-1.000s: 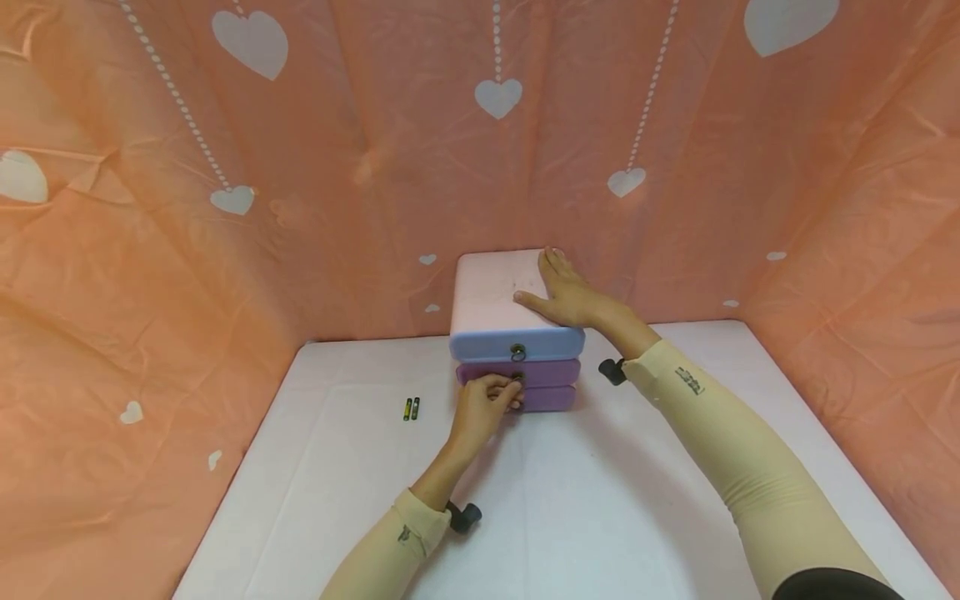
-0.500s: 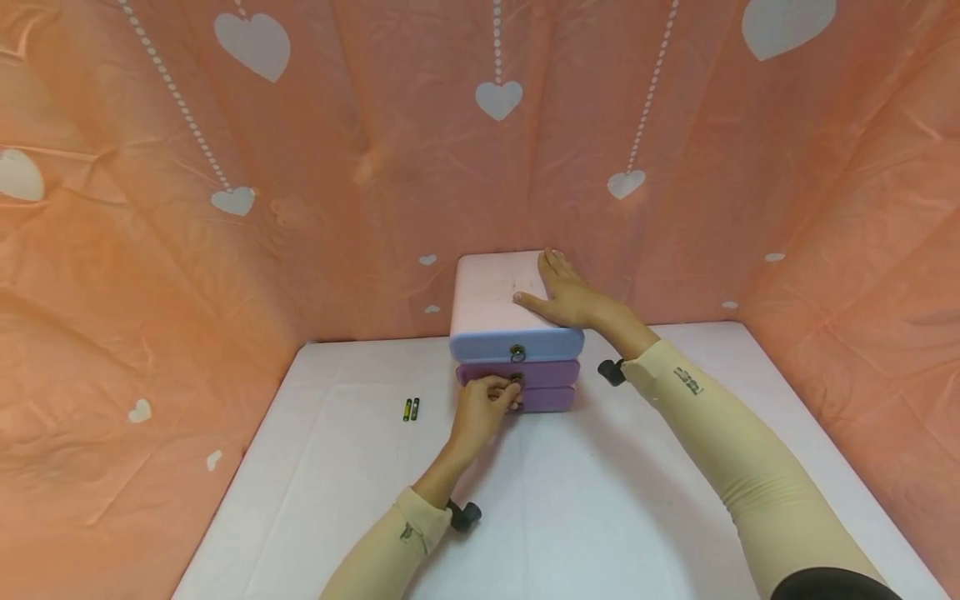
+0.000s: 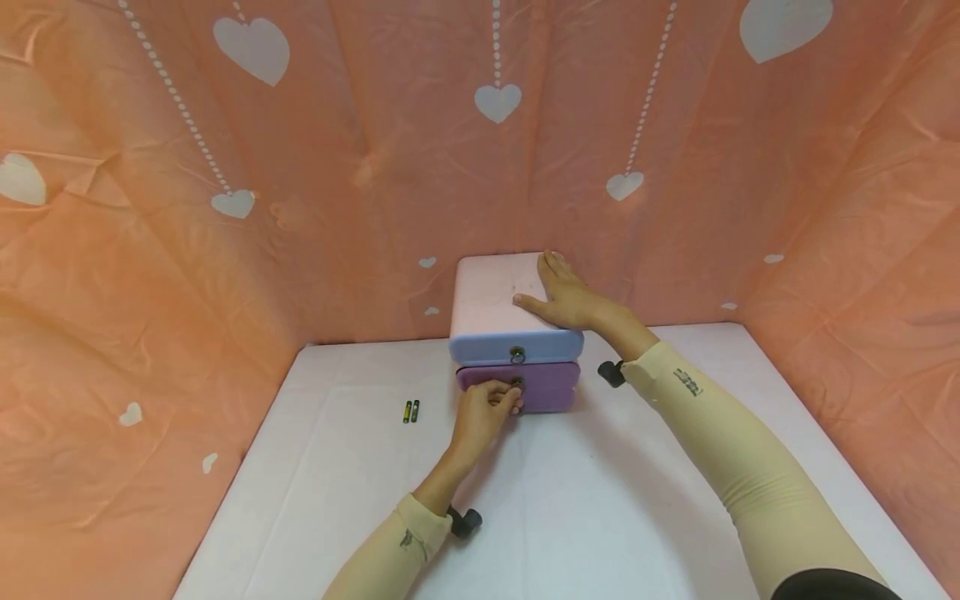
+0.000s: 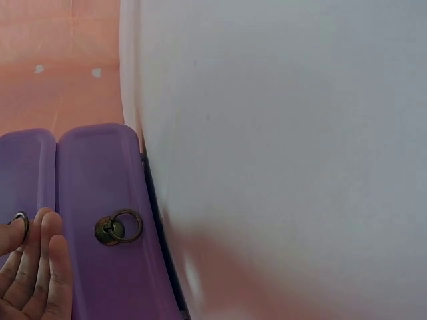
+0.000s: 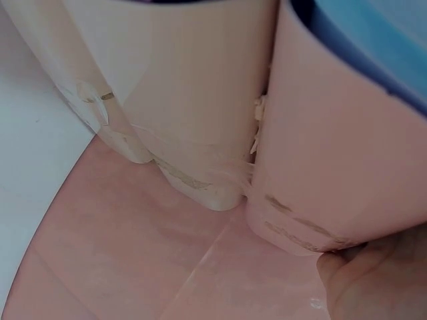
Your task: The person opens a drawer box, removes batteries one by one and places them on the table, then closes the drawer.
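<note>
A small drawer unit with a pale pink top stands against the back cloth. Its top drawer front is blue with a ring pull; the two fronts below are purple. My left hand pinches the brass ring pull of the middle purple drawer between thumb and fingers. Beneath that, the bottom purple drawer has its own ring pull hanging free. My right hand rests on the unit's top, fingers straight and spread; in the right wrist view only part of this hand shows at the lower right.
Two small batteries lie side by side on the white-covered table, left of the drawer unit. An orange cloth with white hearts hangs behind and along both sides. Worn marks show on the unit's side.
The middle purple drawer has come slightly forward with my left hand, and the line between the two purple fronts no longer shows clearly. My right hand stays on top.
</note>
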Tool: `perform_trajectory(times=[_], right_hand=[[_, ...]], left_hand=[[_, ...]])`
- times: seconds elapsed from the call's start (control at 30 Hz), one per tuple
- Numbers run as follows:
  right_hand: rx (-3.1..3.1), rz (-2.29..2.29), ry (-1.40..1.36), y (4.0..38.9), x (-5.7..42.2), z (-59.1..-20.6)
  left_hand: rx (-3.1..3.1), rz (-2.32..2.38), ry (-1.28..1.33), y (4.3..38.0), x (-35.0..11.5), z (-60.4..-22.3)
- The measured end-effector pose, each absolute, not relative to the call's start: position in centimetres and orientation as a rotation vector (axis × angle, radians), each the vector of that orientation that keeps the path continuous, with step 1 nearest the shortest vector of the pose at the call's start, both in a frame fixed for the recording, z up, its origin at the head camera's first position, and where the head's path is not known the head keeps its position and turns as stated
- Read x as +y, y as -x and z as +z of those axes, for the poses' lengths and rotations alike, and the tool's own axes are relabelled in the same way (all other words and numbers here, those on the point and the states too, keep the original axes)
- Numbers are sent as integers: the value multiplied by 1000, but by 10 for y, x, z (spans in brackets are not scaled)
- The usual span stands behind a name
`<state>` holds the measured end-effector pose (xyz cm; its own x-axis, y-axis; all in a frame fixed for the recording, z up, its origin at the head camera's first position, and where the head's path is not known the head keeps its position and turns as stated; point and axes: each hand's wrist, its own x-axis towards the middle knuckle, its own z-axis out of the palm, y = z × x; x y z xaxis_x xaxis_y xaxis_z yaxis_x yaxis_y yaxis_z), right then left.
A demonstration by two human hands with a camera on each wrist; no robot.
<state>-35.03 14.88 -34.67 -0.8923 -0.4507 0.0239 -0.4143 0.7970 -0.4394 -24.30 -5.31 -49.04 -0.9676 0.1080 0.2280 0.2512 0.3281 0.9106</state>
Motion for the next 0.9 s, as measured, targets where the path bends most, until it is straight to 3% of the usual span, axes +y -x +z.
perform_trajectory(times=[0.9], right_hand=[[2903,-659,697,350,149,-347]], left_hand=[[-2511,-1680,357,225,-57,-487]])
